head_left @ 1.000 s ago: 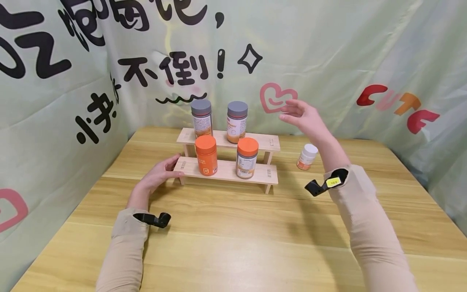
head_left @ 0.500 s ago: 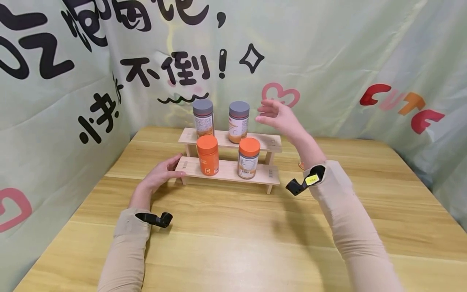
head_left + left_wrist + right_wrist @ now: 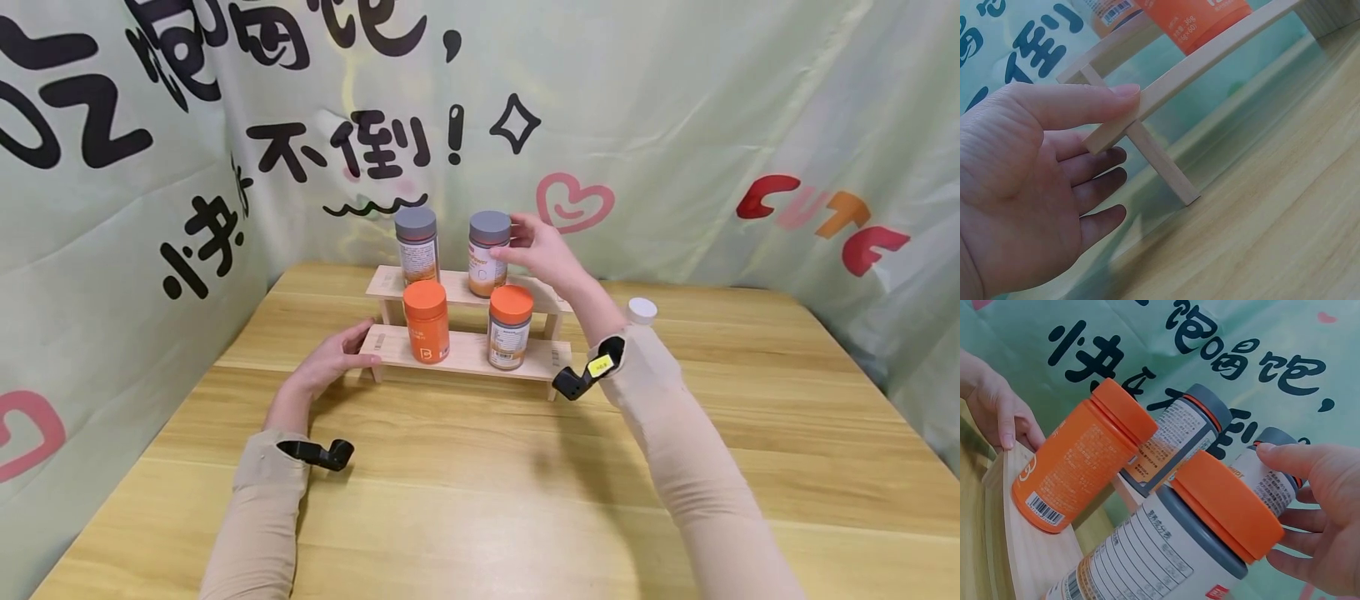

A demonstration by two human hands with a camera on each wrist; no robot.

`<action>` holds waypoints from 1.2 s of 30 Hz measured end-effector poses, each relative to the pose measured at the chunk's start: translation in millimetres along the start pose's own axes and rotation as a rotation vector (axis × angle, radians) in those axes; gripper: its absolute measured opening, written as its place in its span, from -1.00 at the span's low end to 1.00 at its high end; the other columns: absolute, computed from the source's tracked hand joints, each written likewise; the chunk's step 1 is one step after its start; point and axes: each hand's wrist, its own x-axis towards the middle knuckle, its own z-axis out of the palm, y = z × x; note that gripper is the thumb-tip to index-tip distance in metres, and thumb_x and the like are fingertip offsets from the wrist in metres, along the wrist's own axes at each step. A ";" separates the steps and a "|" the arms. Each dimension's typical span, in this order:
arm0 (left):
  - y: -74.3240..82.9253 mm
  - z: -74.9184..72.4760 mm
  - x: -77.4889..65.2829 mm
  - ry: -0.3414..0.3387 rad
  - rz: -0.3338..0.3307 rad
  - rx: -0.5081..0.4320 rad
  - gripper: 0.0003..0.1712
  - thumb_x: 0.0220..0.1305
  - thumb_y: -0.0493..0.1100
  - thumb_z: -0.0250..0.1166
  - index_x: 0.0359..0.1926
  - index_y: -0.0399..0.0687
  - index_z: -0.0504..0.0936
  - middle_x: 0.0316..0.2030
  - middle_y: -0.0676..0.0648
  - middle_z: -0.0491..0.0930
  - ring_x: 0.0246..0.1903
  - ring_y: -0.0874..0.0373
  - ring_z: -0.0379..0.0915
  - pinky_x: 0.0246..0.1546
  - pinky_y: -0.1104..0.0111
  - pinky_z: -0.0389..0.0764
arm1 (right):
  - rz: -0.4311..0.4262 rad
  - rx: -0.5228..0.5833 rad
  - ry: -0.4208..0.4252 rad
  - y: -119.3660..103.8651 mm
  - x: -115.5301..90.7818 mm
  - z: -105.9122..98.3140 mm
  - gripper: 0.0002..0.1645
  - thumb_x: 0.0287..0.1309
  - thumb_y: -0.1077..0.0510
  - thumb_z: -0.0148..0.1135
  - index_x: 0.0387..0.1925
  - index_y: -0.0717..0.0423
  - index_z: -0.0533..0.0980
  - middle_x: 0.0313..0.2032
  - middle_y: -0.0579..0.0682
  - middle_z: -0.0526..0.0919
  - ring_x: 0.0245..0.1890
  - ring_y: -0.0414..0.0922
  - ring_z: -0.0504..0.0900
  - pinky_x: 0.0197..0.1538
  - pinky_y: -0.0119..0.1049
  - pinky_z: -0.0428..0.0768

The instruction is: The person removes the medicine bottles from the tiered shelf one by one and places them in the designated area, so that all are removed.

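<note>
My left hand holds the left end of the lower step of a two-tier wooden display rack. In the left wrist view its thumb lies on the step's edge while the other fingers reach beneath. On the upper step my right hand is at the right-hand grey-capped bottle, its thumb in front of the label and relaxed fingers beside and behind. Another grey-capped bottle stands to its left. The lower step carries an all-orange bottle and an orange-capped bottle with a white label.
A small white-capped bottle stands on the wooden table right of the rack, mostly hidden by the right forearm. A printed cloth backdrop hangs close behind the rack and along the left side.
My right hand has moved left from beyond the rack's right end to the right-hand grey-capped bottle. The left hand has stayed on the rack, and the bottles stand where they were.
</note>
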 end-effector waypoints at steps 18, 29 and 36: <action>2.2 1.3 1.0 0.006 0.000 0.009 -0.03 0.14 -0.23 0.28 0.41 -0.31 -0.13 0.41 -0.26 -0.18 0.38 -0.13 -0.23 0.35 0.08 -0.13 | 0.007 -0.059 0.042 -5.5 0.5 12.0 -0.25 0.03 0.18 0.33 0.23 0.25 0.23 0.05 0.13 0.43 0.03 0.02 0.42 0.07 -0.18 0.46; 2.0 1.3 3.8 0.003 -0.002 0.001 -0.04 0.15 -0.23 0.27 0.41 -0.30 -0.13 0.42 -0.24 -0.19 0.38 -0.12 -0.23 0.35 0.08 -0.14 | 0.001 -0.100 0.101 1.8 -3.7 0.7 -0.27 0.02 0.14 0.34 0.20 0.20 0.25 0.00 0.11 0.45 -0.01 0.00 0.45 0.06 -0.19 0.47; 0.0 1.8 3.1 0.008 -0.008 0.000 -0.03 0.14 -0.25 0.28 0.42 -0.29 -0.12 0.41 -0.25 -0.16 0.37 -0.11 -0.20 0.35 0.10 -0.11 | 0.015 -0.079 0.150 6.2 -10.7 -16.5 -0.26 0.03 0.15 0.33 0.22 0.21 0.24 0.04 0.14 0.45 0.02 0.02 0.45 0.10 -0.15 0.44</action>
